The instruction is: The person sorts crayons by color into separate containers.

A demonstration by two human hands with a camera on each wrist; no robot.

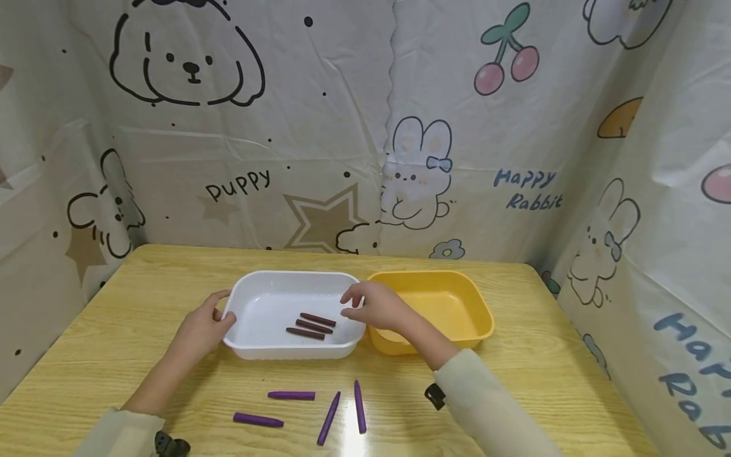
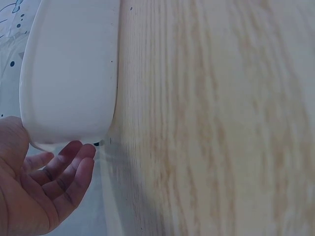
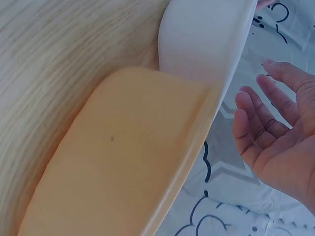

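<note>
Left hand (image 1: 202, 325) clamps thumb and fingers on white tray (image 1: 257, 308), likely steadying it. Right hand (image 1: 377, 306) above opposite rim, fingers apart, empty. Three brown crayons (image 1: 314, 326) inside.

A pale wood-grained worktop (image 1: 531, 374) with rounded far corners stands before a creased, light printed cloth (image 1: 320, 133), which hangs behind it and along both sides. Upper left on the cloth is a black-outlined dog face (image 1: 191, 73); below it come the word "Puppy" (image 1: 238, 185) and a brown star (image 1: 322, 222). Farther right are a bow-wearing rabbit (image 1: 417, 190), pink cherries (image 1: 489, 79) with green leaves, "Happy Rabbit" lettering (image 1: 528, 189) and a blue-grey flower (image 1: 448, 249) near the worktop's far edge.
</note>
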